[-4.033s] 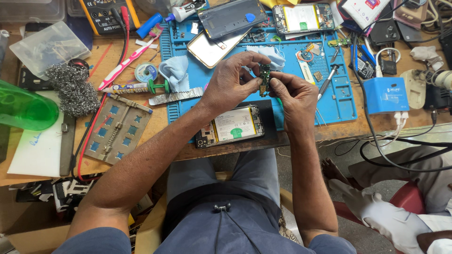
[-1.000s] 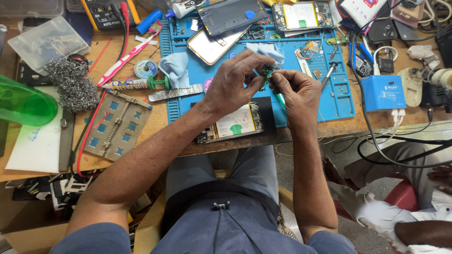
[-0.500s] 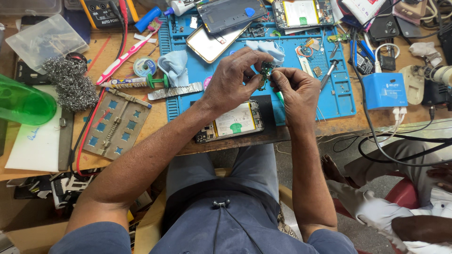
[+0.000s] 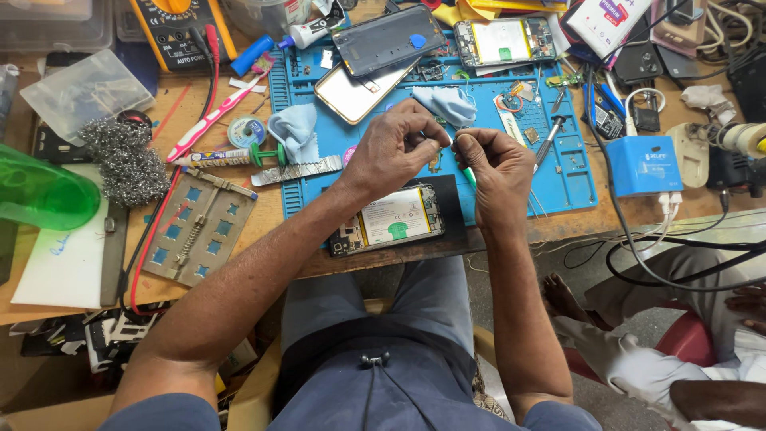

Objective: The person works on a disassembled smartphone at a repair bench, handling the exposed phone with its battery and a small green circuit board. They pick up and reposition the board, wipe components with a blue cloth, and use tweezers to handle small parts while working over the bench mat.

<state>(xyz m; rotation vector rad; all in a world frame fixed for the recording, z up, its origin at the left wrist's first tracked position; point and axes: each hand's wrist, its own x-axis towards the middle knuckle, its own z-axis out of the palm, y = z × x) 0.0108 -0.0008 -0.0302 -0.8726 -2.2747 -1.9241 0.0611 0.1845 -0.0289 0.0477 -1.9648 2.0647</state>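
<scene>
My left hand (image 4: pixel 392 152) and my right hand (image 4: pixel 499 164) meet fingertip to fingertip above the blue work mat (image 4: pixel 562 175). Between the fingertips sits a small part (image 4: pixel 448 140), mostly hidden by the fingers of my left hand. A thin green-handled tool (image 4: pixel 469 176) pokes out below the fingers of my right hand. Just under my hands an opened phone (image 4: pixel 391 221) with its battery showing lies on a black pad at the bench's front edge.
Two more opened phones (image 4: pixel 388 38) (image 4: pixel 499 40) lie at the back of the mat. On the left are a multimeter (image 4: pixel 171 24), steel wool (image 4: pixel 124 164), a green bottle (image 4: pixel 44 195) and a metal board holder (image 4: pixel 199 227). On the right are a blue box (image 4: pixel 642 164) and another person's foot (image 4: pixel 562 299).
My hands have stayed together over the mat and shifted slightly. The small dark part that showed between them earlier is now mostly covered by my fingertips.
</scene>
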